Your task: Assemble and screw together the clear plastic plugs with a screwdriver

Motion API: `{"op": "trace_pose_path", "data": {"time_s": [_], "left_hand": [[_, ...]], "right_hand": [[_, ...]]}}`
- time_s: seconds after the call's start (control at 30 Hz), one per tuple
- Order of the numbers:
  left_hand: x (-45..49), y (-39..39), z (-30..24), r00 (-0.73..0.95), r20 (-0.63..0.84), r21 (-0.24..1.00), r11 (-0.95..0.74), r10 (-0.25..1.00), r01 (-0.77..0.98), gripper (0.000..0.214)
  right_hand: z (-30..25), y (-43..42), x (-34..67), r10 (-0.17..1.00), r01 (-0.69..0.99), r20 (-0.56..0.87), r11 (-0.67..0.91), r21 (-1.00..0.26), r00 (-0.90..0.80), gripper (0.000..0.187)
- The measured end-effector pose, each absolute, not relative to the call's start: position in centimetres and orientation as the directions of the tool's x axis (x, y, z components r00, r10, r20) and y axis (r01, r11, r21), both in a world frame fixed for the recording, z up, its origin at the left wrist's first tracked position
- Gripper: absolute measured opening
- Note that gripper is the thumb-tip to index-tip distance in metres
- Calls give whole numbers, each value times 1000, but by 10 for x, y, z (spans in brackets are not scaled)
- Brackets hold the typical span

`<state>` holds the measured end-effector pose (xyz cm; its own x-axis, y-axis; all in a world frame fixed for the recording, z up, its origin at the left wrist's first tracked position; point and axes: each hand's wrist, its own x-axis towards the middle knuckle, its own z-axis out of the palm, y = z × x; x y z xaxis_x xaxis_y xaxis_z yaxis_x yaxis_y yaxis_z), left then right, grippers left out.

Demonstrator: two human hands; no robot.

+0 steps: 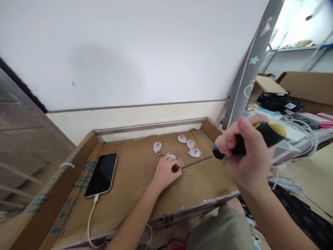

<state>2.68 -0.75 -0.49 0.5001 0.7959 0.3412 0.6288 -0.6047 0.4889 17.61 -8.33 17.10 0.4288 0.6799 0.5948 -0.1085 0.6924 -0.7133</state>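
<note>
My right hand point(244, 152) is wrapped round the black and yellow handle of a screwdriver point(260, 137). Its thin shaft point(197, 162) slants down to the left, and the tip meets a small clear plastic plug part point(180, 163) on the cardboard worktop point(135, 187). My left hand point(166, 172) rests on the cardboard with its fingers closed on that part, pinning it down. Three more clear plug parts lie behind: one point(157, 147) to the left, and two point(182, 139) point(194, 152) to the right. A small brass piece point(160, 154) lies near the left one.
A black phone point(102, 174) lies face up at the left with a white cable point(91, 215) running off the front edge. Cardboard walls point(65, 166) rim the worktop. A grey post point(249, 66) stands at the right, with boxes, cables and clutter point(286, 104) beyond it.
</note>
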Motion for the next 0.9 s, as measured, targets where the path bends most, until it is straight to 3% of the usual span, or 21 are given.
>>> {"op": "trace_pose_path", "data": {"time_s": [0.9], "left_hand": [[27,-8,-4,515,319,483,-604,796,634,4]], "right_hand": [[174,-73,184,675,-101,569,681,-725,470,27]]}}
